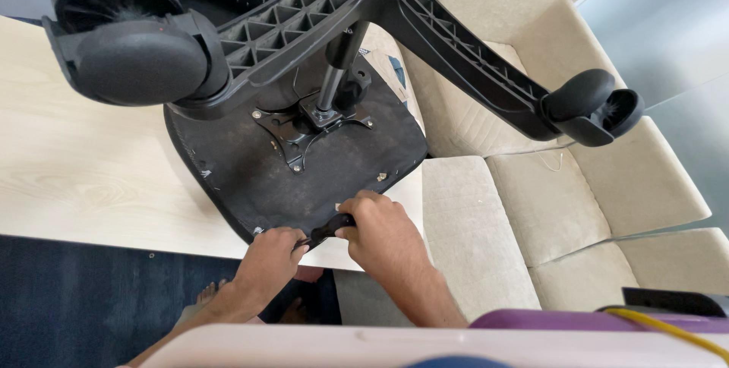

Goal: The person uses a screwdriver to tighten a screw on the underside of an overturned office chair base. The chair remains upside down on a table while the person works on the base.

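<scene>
Screwdriver (328, 228) gripped in right hand (383, 233); left hand (269, 258) steadying tip at seat underside (334, 167).

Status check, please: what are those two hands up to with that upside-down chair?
Both hands gripping a black-handled tool at the seat underside edge. Chair base overhead, not blocking.

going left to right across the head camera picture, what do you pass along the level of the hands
Dark blue carpet → left hand → black tool handle → right hand → beige sofa cushion. Both hands work at the near edge of the upturned chair seat, which lies on the pale wooden table.
</scene>
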